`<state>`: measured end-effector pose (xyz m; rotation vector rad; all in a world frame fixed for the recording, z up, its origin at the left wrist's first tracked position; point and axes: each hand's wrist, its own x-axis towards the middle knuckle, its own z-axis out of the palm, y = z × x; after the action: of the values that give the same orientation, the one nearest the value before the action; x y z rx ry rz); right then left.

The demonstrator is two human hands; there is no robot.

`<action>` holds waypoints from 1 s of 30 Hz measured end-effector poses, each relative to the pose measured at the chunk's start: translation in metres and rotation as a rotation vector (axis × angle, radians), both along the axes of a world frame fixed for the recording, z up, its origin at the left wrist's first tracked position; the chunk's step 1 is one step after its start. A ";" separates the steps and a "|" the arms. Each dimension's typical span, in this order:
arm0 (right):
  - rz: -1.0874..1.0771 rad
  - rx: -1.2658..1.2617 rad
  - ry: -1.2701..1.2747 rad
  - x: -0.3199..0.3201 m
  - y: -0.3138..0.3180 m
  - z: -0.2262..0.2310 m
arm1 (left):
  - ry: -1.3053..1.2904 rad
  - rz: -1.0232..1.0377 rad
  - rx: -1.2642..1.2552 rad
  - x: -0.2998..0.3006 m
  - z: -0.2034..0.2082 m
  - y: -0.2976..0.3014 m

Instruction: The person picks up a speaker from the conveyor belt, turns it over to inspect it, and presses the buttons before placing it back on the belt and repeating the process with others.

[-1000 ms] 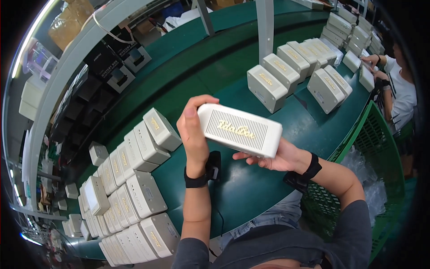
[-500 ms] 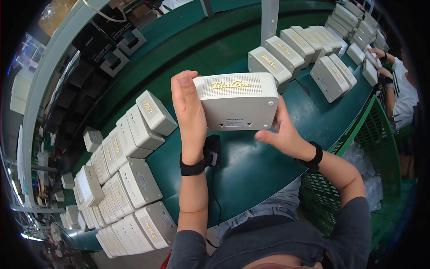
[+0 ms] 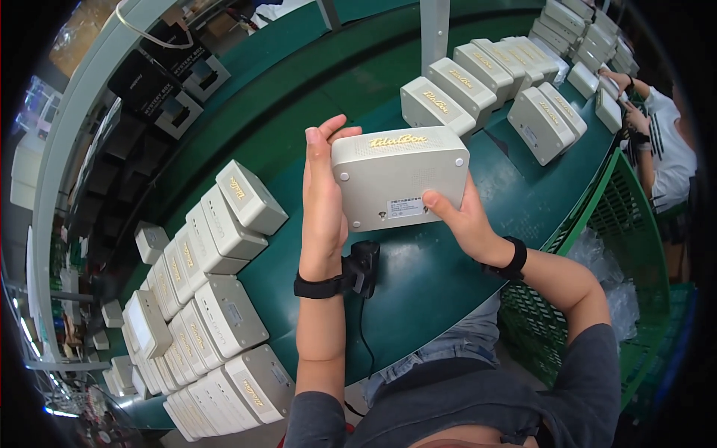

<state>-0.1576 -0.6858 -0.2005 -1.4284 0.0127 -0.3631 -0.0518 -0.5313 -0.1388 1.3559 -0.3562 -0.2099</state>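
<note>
Holding a white box (image 3: 399, 175) up over the green counter (image 3: 407, 299), the person keeps it between both hands, in front of the chest. The right hand (image 3: 472, 222) is clamped on its right side: the thumb presses on the broad face next to a small printed label (image 3: 404, 207), while the fingers go behind and out of sight. The left hand (image 3: 323, 205) lies along the left side with its thumb upright and its fingertips showing past the top corner; part of it is behind the box, so one cannot tell whether that grip is closed. The box is tilted, its broad face with round feet turned toward the person and gold script (image 3: 398, 140) along the upper edge.

Each wrist wears a black strap, the left one (image 3: 320, 287) with a black block (image 3: 364, 269) beside it. To the left, similar boxes (image 3: 231, 313) stand packed in rows on the counter; others (image 3: 441, 104) stand farther off at the upper right. A green basket (image 3: 635, 213) holding clear plastic (image 3: 616, 299) is at the person's right. Beyond it, a co-worker in a white top (image 3: 668, 168) handles more boxes.
</note>
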 end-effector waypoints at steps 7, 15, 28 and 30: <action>0.021 -0.015 0.006 0.002 0.000 -0.002 | -0.152 -0.026 0.102 0.001 0.001 0.004; -0.127 -0.133 -0.233 0.006 -0.006 -0.008 | -0.198 0.083 -0.079 -0.002 -0.010 -0.015; -0.154 -0.907 -0.623 0.006 -0.019 0.020 | 0.634 -0.428 -0.637 -0.020 -0.036 -0.009; -0.085 -0.879 -0.629 0.003 -0.009 0.022 | 0.615 -0.339 -0.629 -0.028 -0.040 -0.004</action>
<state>-0.1549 -0.6949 -0.1788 -2.1114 -0.6707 -0.9530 -0.0797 -0.5348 -0.1784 0.5581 -0.1071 -0.7140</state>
